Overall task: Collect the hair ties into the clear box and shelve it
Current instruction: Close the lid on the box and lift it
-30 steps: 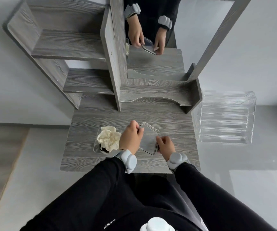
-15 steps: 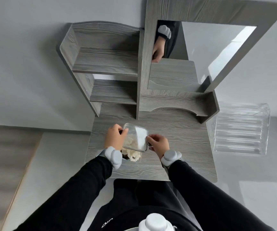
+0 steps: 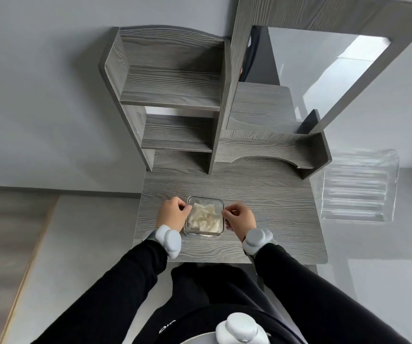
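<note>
A small clear box (image 3: 205,233) stands on the grey wooden table (image 3: 274,219), with its clear lid (image 3: 206,201) lying flat on top. Cream-coloured hair ties (image 3: 205,217) show through the lid. My left hand (image 3: 172,213) grips the lid's left edge with its fingertips. On the lid's right edge, my right hand (image 3: 238,218) pinches in the same way. Grey trackers sit on both wrists.
A grey shelf unit (image 3: 175,100) with two open shelves rises at the table's back left. A framed mirror (image 3: 286,78) stands at the back right over a low arched ledge (image 3: 269,150). A clear ribbed organiser (image 3: 358,187) stands right of the table.
Both hands carried the lid leftwards from the table onto the box with the hair ties and lowered it flat. The camera view shifted so the table sits more centrally.
</note>
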The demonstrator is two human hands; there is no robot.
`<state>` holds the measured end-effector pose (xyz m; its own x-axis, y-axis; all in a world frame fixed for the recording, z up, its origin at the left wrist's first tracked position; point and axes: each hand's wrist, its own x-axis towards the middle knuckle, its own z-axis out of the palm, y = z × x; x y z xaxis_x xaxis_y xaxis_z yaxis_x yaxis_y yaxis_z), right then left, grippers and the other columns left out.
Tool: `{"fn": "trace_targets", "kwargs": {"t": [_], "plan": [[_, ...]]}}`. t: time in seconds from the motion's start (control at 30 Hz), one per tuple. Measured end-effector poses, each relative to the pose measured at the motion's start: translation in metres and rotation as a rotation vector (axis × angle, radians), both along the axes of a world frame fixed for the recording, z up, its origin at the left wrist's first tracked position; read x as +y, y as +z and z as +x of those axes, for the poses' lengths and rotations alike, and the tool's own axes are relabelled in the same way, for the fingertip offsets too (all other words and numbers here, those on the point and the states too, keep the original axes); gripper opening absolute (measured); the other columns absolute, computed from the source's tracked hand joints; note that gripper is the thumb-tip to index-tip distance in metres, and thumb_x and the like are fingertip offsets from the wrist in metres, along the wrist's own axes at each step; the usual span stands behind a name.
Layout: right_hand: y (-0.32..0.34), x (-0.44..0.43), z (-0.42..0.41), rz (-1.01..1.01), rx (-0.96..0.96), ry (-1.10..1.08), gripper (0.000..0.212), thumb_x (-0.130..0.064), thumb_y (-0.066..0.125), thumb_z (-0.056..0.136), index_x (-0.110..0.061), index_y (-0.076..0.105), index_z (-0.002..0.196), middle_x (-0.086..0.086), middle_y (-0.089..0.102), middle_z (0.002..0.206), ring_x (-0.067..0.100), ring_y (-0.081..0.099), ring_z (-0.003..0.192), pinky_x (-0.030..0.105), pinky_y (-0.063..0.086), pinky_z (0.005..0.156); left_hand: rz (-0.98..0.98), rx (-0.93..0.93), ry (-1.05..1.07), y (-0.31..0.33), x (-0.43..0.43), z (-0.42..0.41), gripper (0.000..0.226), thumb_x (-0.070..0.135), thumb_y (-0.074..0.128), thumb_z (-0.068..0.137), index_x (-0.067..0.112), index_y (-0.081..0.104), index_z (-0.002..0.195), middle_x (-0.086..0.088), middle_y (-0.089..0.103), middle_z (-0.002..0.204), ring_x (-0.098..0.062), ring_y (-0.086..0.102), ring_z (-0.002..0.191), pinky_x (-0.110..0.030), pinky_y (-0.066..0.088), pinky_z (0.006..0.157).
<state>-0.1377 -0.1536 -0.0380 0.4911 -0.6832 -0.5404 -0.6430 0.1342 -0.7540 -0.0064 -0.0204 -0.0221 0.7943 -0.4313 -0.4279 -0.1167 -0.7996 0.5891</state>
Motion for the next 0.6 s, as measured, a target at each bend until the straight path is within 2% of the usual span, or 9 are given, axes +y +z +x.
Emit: {"fn": "trace_targets", "kwargs": {"t": [0.1, 0.17, 0.23, 0.27, 0.37, 0.5, 0.6], "plan": [[-0.002, 0.005, -0.004, -0.02, 0.026, 0.031, 0.009, -0.013, 0.062, 0.086, -0.009, 0.058, 0.092, 0.001, 0.061, 0.072, 0.013, 0.056, 0.057, 0.024, 0.05, 0.053, 0.012, 0.016, -0.033, -0.001, 0.005, -0.001, 0.025, 0.024, 0.062, 0.089, 0.002, 0.064, 0.099, -0.012, 0.069, 0.103, -0.029, 0.062, 0.096, -0.027, 0.039, 0.072], [-0.002, 0.008, -0.006, -0.025, 0.038, 0.045, 0.009, -0.014, 0.063, 0.086, -0.01, 0.058, 0.092, -0.001, 0.062, 0.076, 0.012, 0.057, 0.06, 0.023, 0.051, 0.054, 0.011, 0.041, -0.051, -0.003, 0.009, -0.001, 0.023, 0.023, 0.063, 0.088, 0.002, 0.063, 0.099, -0.014, 0.069, 0.103, -0.031, 0.065, 0.092, -0.029, 0.049, 0.074], [-0.003, 0.01, -0.006, -0.027, 0.036, 0.046, 0.008, -0.014, 0.064, 0.086, -0.012, 0.057, 0.09, -0.002, 0.061, 0.077, 0.014, 0.057, 0.063, 0.027, 0.052, 0.057, -0.009, 0.061, -0.053, -0.006, 0.013, 0.001, 0.021, 0.02, 0.064, 0.087, 0.002, 0.062, 0.097, -0.016, 0.068, 0.102, -0.033, 0.067, 0.087, -0.039, 0.057, 0.078], [-0.003, 0.011, -0.006, -0.026, 0.033, 0.045, 0.008, -0.014, 0.064, 0.086, -0.013, 0.056, 0.089, -0.002, 0.062, 0.077, 0.015, 0.057, 0.064, 0.029, 0.053, 0.059, -0.013, 0.063, -0.051, -0.006, 0.014, 0.001, 0.02, 0.019, 0.065, 0.087, 0.002, 0.062, 0.098, -0.016, 0.068, 0.103, -0.032, 0.066, 0.085, -0.041, 0.057, 0.079], [-0.003, 0.01, -0.006, -0.043, 0.036, 0.042, 0.008, -0.016, 0.064, 0.086, -0.014, 0.057, 0.089, 0.0, 0.063, 0.081, 0.015, 0.058, 0.068, 0.036, 0.055, 0.069, -0.003, 0.051, -0.073, -0.007, 0.015, 0.002, 0.02, 0.018, 0.063, 0.088, 0.002, 0.062, 0.1, -0.015, 0.068, 0.104, -0.024, 0.058, 0.08, -0.03, 0.047, 0.073], [-0.002, 0.009, -0.002, -0.036, 0.057, 0.042, 0.006, -0.013, 0.06, 0.087, -0.015, 0.055, 0.089, 0.005, 0.066, 0.086, 0.021, 0.061, 0.073, 0.04, 0.056, 0.074, 0.009, 0.044, -0.093, -0.007, 0.009, 0.001, 0.022, 0.017, 0.061, 0.089, 0.004, 0.059, 0.107, -0.012, 0.067, 0.111, -0.03, 0.061, 0.101, -0.032, 0.044, 0.08], [0.0, 0.007, 0.0, -0.016, 0.091, 0.072, 0.01, -0.011, 0.059, 0.086, -0.014, 0.053, 0.093, 0.007, 0.065, 0.09, 0.025, 0.063, 0.077, 0.045, 0.057, 0.077, 0.039, 0.039, -0.103, -0.008, 0.005, 0.0, 0.021, 0.014, 0.06, 0.089, 0.006, 0.058, 0.108, -0.012, 0.066, 0.113, -0.03, 0.06, 0.103, -0.032, 0.045, 0.082]]}}
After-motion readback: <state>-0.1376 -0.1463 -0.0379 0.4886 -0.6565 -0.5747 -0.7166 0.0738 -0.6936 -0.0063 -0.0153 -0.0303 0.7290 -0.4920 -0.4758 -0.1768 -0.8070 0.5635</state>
